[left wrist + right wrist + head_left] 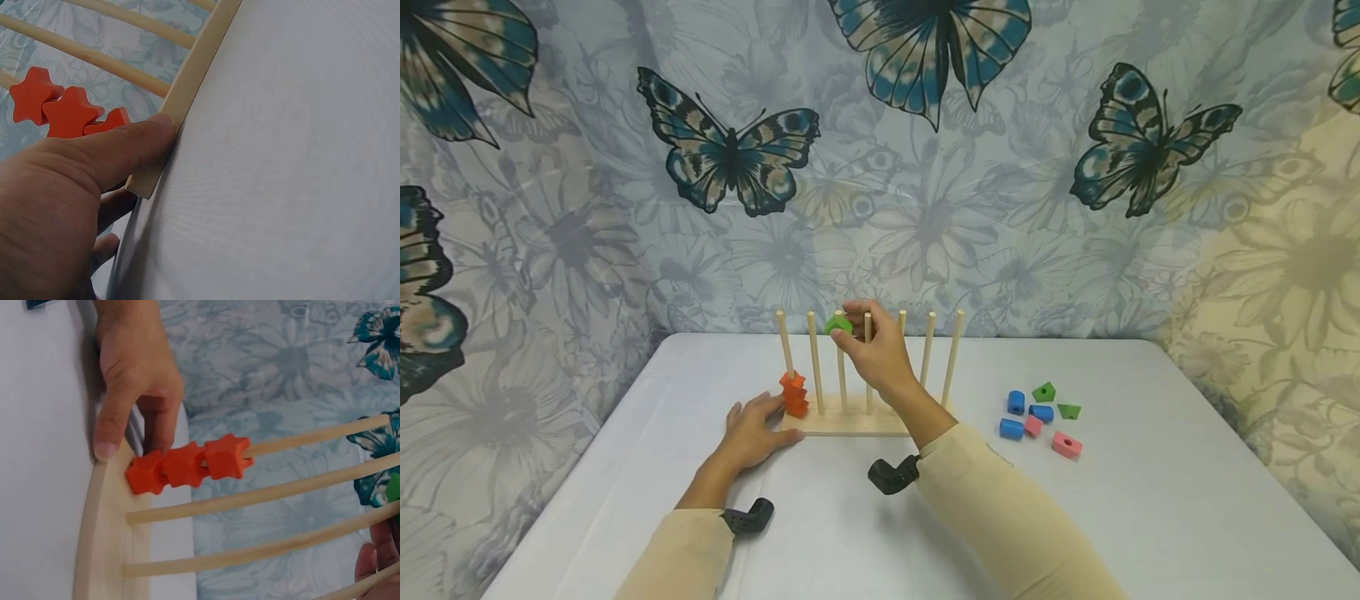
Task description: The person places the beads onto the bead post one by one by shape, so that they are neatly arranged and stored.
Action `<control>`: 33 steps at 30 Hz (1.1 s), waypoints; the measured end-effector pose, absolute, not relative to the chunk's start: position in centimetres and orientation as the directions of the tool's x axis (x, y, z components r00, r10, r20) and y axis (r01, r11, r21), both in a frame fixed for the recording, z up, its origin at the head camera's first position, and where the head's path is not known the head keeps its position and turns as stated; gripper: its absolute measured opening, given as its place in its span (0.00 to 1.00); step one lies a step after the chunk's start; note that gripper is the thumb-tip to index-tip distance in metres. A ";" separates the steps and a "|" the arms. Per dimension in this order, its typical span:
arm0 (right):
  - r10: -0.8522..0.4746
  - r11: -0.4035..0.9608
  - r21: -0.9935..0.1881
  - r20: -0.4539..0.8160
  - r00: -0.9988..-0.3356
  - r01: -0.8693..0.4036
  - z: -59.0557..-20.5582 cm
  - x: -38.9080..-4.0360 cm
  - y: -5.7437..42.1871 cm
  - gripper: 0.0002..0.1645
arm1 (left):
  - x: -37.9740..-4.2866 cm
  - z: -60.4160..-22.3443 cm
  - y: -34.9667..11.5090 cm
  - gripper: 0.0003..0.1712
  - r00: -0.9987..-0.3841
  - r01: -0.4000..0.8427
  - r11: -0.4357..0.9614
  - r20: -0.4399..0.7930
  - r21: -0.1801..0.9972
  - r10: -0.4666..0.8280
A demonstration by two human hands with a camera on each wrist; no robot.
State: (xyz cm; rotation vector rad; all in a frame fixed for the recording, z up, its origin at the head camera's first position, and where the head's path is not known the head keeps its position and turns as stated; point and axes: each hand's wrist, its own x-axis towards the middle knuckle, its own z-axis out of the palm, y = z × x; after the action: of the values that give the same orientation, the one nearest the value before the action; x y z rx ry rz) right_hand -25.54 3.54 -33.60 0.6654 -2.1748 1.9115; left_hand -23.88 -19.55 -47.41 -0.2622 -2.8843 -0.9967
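Note:
A wooden peg rack (pixel 850 425) with a row of upright pegs stands on the white table. My left hand (pixel 752 433) grips its left end, thumb (pixel 147 134) on the front edge of the base and fingers behind. Three orange star blocks (pixel 184 464) are stacked on the leftmost peg, right beside that hand. My right hand (pixel 880 354) pinches a green block (pixel 838 324) between thumb and fingers at the top of the third peg from the left. In the right wrist view only a sliver of the green block (pixel 393 487) shows at the edge.
To the right of the rack lie loose blocks: blue cylinders (pixel 1011 429), green triangles (pixel 1043 392) and pink blocks (pixel 1067 444). A butterfly-patterned cloth (pixel 940 233) hangs behind the table. Dark wrist cameras (pixel 748 517) sit on both sleeves.

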 end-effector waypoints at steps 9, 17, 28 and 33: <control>-0.203 0.030 -0.940 0.327 -0.923 -0.340 -33.4 -24.0 3.7 0.18 | -24.1 -47.4 -19.3 0.42 -0.983 0.183 0.782 0.125 0.596 0.135; -0.201 0.071 -0.952 0.279 -0.939 -0.298 -34.8 -23.9 3.7 0.18 | -24.2 -47.4 -19.2 0.42 -0.984 0.176 0.790 0.116 0.588 0.133; -0.186 0.131 -0.959 0.227 -0.956 -0.253 -40.4 -26.3 3.6 0.17 | -24.1 -47.4 -19.4 0.42 -0.985 0.173 0.788 0.113 0.591 0.131; -0.166 0.177 -0.960 0.190 -0.968 -0.218 -42.0 -26.1 3.4 0.15 | -24.0 -47.5 -19.5 0.42 -0.984 0.175 0.788 0.116 0.590 0.131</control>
State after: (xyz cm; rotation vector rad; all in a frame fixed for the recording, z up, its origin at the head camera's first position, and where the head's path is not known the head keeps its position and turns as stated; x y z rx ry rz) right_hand -26.06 3.44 -41.95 0.3883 -2.3777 1.9503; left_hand -23.99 -19.51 -47.55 -0.2489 -2.9049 -0.9688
